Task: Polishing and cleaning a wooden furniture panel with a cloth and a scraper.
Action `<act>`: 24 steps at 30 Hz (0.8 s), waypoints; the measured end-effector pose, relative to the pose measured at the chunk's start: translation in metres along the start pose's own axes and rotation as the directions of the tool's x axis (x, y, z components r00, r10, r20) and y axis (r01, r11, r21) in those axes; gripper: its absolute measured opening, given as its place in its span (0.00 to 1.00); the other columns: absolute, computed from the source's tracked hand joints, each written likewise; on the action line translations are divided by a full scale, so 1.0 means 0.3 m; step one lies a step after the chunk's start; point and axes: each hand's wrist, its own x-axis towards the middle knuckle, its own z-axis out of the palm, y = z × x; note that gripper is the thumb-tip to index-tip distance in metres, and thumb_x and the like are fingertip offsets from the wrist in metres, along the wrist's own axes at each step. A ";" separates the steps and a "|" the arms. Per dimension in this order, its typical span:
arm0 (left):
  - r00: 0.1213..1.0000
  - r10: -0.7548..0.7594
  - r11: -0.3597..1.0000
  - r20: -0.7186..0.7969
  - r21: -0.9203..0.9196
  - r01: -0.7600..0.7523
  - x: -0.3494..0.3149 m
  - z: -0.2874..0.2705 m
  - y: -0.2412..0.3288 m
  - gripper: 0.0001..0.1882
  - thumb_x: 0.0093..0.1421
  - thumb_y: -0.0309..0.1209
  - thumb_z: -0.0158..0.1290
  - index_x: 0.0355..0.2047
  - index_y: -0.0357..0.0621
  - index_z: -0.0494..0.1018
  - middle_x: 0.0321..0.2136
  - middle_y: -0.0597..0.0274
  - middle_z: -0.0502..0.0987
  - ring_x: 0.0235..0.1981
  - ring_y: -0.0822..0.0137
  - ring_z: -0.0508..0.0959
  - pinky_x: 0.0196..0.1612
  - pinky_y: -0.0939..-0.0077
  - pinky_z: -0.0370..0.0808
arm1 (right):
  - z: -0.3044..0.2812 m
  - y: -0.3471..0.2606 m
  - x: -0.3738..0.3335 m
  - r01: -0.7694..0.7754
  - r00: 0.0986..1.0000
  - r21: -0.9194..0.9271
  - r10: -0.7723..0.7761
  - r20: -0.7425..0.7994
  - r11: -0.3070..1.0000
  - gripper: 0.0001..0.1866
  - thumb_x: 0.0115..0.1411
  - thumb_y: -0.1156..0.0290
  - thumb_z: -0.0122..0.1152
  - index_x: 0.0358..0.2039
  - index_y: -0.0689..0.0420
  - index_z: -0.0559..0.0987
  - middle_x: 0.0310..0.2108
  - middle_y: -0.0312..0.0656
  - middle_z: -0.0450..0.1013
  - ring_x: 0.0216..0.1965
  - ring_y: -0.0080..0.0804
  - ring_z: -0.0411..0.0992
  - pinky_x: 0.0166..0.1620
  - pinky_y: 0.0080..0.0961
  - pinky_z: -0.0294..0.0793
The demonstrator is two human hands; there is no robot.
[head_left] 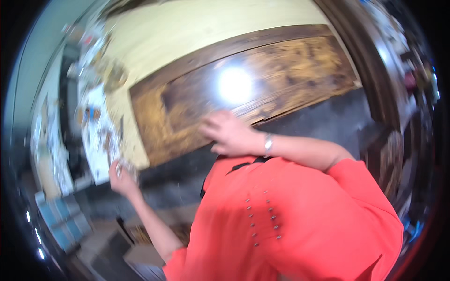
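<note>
A long brown wooden panel [197, 103], with a darker frame and mottled stain, lies on a pale yellow board. Bright light glares off its middle. My right hand [229, 135], with a silvery band at its wrist, is over the panel's near edge. Its fingers are spread and somewhat blurred, and I see nothing in them. To the left, my left hand [123, 181] is closed on a small clear, shiny thing [128, 167] beside the board's near left corner. Blur hides whether that thing is plastic or glass.
A clear round jar [115, 75] stands among blurred clutter left of the panel. White sheets [96, 140] with small dark bits lie below it. A dark brown moulded beam [363, 51] runs along the right. Blue-grey boxes [61, 218] sit at the lower left.
</note>
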 end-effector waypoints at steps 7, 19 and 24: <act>0.935 0.219 0.895 0.279 -0.439 -0.079 0.105 0.251 0.346 0.11 0.59 0.19 0.54 0.42 0.32 0.77 0.40 0.58 0.79 0.41 0.68 0.76 0.48 0.75 0.71 | -0.007 -0.022 -0.049 -0.037 0.998 -0.168 0.043 0.035 0.985 0.28 0.52 0.70 0.61 0.55 0.52 0.69 0.57 0.47 0.65 0.59 0.42 0.63 0.65 0.46 0.56; 0.803 0.059 0.780 0.592 -0.530 0.334 0.207 0.484 0.567 0.06 0.61 0.27 0.58 0.31 0.39 0.74 0.27 0.67 0.75 0.28 0.76 0.73 0.33 0.80 0.70 | -0.396 0.258 -0.521 -0.538 0.842 -0.277 0.488 -0.229 0.796 0.33 0.53 0.60 0.63 0.59 0.54 0.69 0.64 0.44 0.62 0.65 0.41 0.59 0.66 0.48 0.56; 0.853 0.036 0.932 0.521 -0.325 0.159 0.275 0.544 0.613 0.18 0.58 0.25 0.58 0.49 0.33 0.71 0.39 0.54 0.76 0.35 0.68 0.75 0.39 0.72 0.74 | -0.681 0.567 -0.732 -0.796 0.568 -0.175 0.614 -0.548 0.579 0.28 0.53 0.60 0.63 0.53 0.59 0.73 0.55 0.52 0.67 0.58 0.48 0.64 0.61 0.39 0.65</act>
